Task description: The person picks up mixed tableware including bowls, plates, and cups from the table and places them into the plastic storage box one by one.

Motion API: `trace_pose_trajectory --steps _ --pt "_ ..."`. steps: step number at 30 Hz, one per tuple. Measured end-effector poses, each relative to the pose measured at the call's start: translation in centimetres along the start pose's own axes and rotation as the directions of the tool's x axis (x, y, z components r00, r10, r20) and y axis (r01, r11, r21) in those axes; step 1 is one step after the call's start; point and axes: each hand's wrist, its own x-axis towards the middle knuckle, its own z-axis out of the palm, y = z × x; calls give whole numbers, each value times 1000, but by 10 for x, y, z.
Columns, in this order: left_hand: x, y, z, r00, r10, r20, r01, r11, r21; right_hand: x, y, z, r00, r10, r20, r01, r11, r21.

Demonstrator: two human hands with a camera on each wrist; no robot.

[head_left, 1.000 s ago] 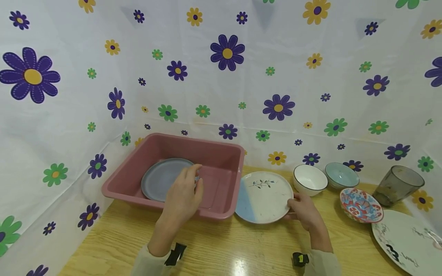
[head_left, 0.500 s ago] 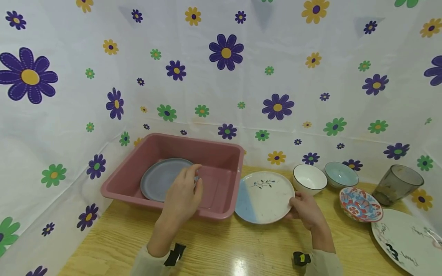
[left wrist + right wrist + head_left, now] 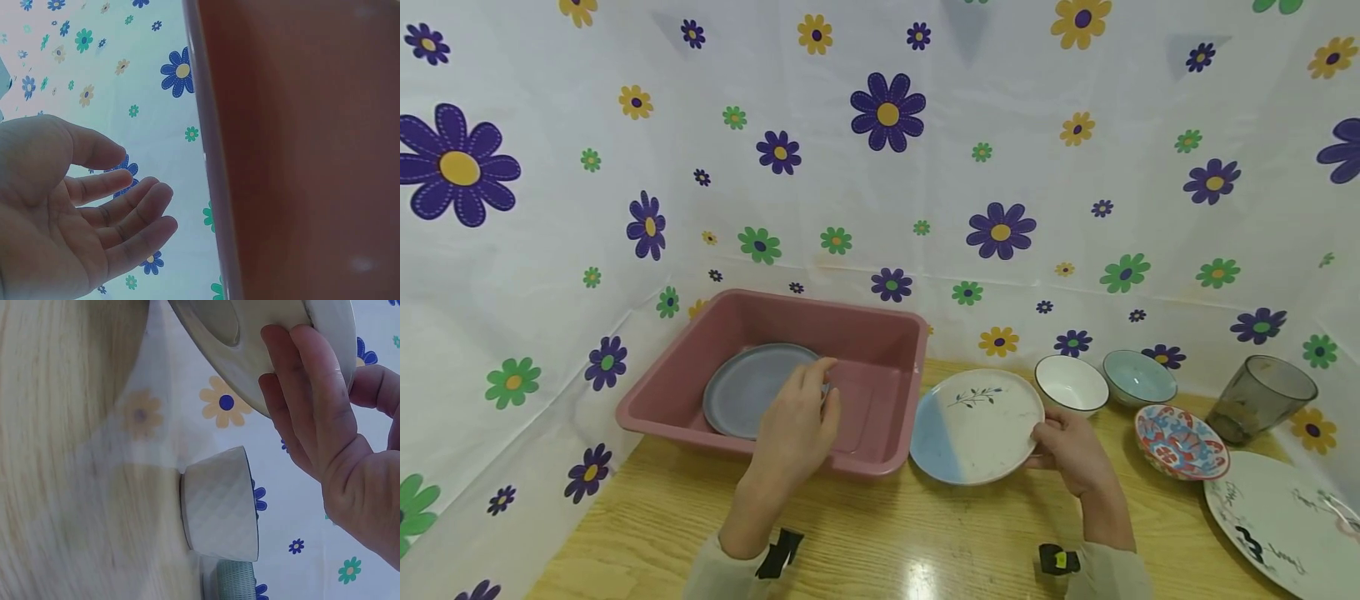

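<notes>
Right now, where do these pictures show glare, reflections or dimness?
Head view: bright glare on the wooden table at the bottom edge; left wrist: the pink tub looks brownish and dim; right wrist: the flowered cloth mirrors faintly in the table.

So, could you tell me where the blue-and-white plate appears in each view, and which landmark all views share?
Head: the plate is right of the pink basin, its right edge in the right hand.
Left wrist: not in it.
Right wrist: top, right of centre, underside showing.
Shared landmark: the flowered sheet.
</notes>
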Motion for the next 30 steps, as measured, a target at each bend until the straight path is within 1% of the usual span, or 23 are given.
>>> trace_pose_trajectory --steps 7,11,17,24,30 --pt "0 0 1 1000 14 -8 -14 1000 10 -6 -8 -1 999 -12 -32 12 1000 9" --pt "0 0 1 1000 13 -2 -13 1000 12 -8 -13 -2 998 4 -58 -4 1000 2" --pt "-1 0 2 1000 15 9 -15 1000 10 -14 -18 -3 994 30 -106 -28 999 21" --pt "-1 0 2 1000 27 0 -27 1000 13 -20 -22 -9 991 13 -134 -11 1000 12" --pt "0 0 3 1000 22 1 -22 1000 14 -25 -26 -13 989 -3 -147 4 1000 7"
